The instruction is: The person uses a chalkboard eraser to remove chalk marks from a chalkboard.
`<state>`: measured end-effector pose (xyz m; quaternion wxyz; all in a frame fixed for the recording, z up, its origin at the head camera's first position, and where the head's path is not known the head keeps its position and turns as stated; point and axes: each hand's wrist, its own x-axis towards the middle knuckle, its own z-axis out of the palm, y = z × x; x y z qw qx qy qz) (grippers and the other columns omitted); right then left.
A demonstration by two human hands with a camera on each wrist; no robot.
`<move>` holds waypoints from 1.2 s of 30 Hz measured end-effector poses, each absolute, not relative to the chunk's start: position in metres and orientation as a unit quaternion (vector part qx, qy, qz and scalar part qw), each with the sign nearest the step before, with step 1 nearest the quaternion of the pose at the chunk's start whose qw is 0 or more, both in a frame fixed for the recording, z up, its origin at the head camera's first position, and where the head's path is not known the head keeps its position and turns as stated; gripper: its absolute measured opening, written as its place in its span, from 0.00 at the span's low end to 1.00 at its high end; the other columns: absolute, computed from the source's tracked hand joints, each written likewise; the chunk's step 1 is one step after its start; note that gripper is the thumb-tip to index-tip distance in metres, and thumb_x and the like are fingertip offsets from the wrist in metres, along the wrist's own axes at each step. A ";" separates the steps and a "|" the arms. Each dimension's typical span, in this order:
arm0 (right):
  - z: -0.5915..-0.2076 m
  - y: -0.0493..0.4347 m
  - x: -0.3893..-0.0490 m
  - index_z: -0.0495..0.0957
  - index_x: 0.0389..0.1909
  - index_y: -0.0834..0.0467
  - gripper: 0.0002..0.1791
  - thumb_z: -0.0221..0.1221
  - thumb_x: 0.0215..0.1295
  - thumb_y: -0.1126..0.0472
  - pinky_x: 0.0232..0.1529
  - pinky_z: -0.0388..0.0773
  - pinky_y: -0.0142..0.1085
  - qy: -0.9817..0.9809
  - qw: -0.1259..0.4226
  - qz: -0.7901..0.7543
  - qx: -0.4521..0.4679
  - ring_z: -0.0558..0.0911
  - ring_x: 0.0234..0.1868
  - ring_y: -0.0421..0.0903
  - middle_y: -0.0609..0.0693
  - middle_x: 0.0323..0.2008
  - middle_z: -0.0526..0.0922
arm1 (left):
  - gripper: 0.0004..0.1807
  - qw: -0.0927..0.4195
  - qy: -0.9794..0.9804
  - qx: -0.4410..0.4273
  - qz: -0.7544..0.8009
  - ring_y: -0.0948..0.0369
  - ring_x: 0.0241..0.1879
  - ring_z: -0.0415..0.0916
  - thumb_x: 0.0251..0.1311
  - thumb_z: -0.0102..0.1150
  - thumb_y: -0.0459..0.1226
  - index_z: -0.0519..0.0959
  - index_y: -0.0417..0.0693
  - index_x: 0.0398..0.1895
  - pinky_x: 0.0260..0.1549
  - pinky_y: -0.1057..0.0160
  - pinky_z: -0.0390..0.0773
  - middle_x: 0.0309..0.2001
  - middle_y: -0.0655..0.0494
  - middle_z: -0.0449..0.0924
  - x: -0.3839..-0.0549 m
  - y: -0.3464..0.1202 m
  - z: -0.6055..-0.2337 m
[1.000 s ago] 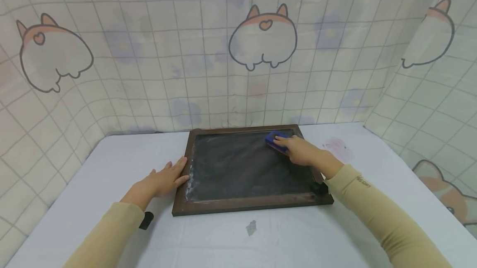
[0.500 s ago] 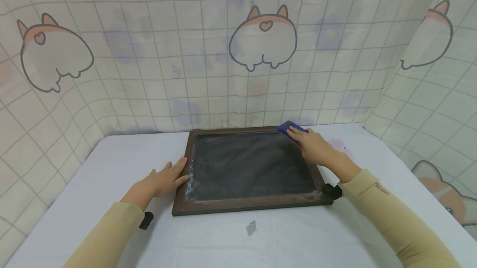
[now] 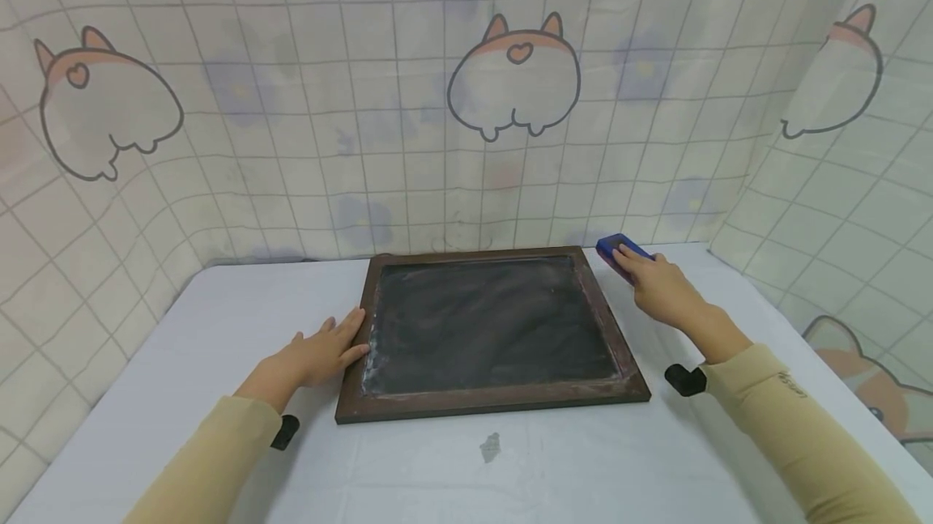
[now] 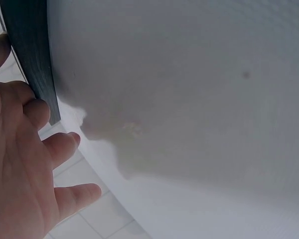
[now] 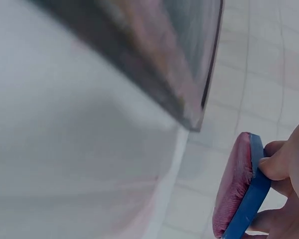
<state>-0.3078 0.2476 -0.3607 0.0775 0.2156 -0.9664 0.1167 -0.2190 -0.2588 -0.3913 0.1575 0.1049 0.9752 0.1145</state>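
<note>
A wood-framed blackboard (image 3: pixel 488 330) lies on the white table, with chalk residue along its left and lower edges. My left hand (image 3: pixel 313 354) rests on its left frame, fingers spread; in the left wrist view fingers (image 4: pixel 37 113) touch the frame's side. Past the board's upper right corner, my right hand (image 3: pixel 666 289) grips a chalkboard eraser (image 3: pixel 623 253) with a blue back. The right wrist view shows the eraser's pink felt face (image 5: pixel 234 186) turned toward the board and the thumb pinching the blue back. It is held above the table, apart from the frame.
A white table (image 3: pixel 408 475) with a greyish patch (image 3: pixel 491 448) in front of the board bears everything. Grid-patterned curtains (image 3: pixel 408 103) with cartoon dog prints enclose the back and sides. Small black devices (image 3: pixel 685 380) sit at both wrists.
My right hand has carried the eraser rightward from the board's upper right area, over the frame and off the board. The left hand and the blackboard have stayed in place.
</note>
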 end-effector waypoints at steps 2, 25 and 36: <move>-0.363 0.255 -0.308 0.65 0.71 0.73 0.28 0.51 0.69 0.74 0.39 0.78 0.60 -0.969 0.071 0.119 0.205 0.75 0.50 0.78 0.71 0.71 0.64 | 0.42 0.158 0.975 0.105 0.113 0.32 0.77 0.43 0.80 0.40 0.56 0.42 0.40 0.83 0.65 0.21 0.41 0.82 0.39 0.41 -0.220 -0.259 -0.392; -0.387 0.309 -0.315 0.63 0.69 0.78 0.31 0.51 0.64 0.75 0.63 0.65 0.69 -0.986 -0.022 0.108 0.126 0.63 0.65 0.81 0.78 0.69 0.60 | 0.42 0.161 0.976 0.102 0.107 0.32 0.77 0.43 0.81 0.40 0.55 0.42 0.40 0.83 0.65 0.21 0.41 0.82 0.39 0.41 -0.219 -0.261 -0.391; -0.400 0.312 -0.322 0.60 0.69 0.80 0.31 0.51 0.66 0.73 0.57 0.68 0.72 -0.987 -0.034 0.089 0.132 0.65 0.59 0.87 0.82 0.68 0.57 | 0.42 0.157 0.977 0.098 0.110 0.32 0.77 0.43 0.81 0.41 0.54 0.42 0.40 0.83 0.65 0.21 0.41 0.82 0.39 0.41 -0.218 -0.261 -0.391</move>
